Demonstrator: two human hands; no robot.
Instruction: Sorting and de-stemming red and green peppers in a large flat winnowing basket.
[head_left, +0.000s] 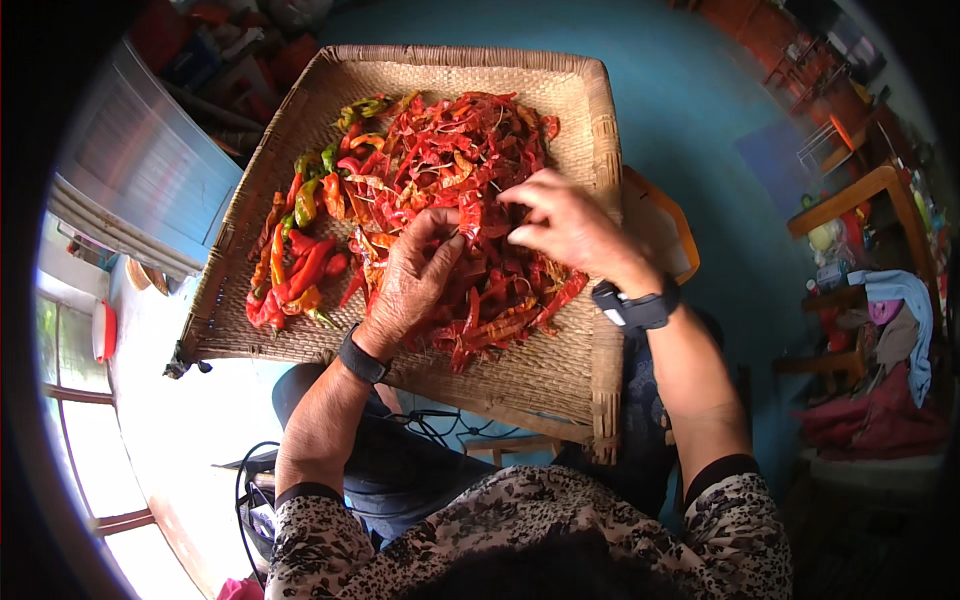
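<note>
A large woven tray [570,110] rests on my lap, heaped with dried red chillies [450,150]. My left hand [410,285] lies palm down on the pile, its fingertips pinching a red chilli [468,215] near the middle. My right hand [560,225] sits just to the right, fingers curled over the same chilli's top end. A smaller bunch of fresher red, orange and green chillies [295,260] lies apart on the tray's left side. Both wrists wear black bands.
An orange-rimmed object [665,225] pokes out from under the tray's right edge. A metal box [150,160] stands at the left. Wooden furniture with clothes and small items [870,290] fills the right. Black cables [430,425] hang below the tray, above a teal floor.
</note>
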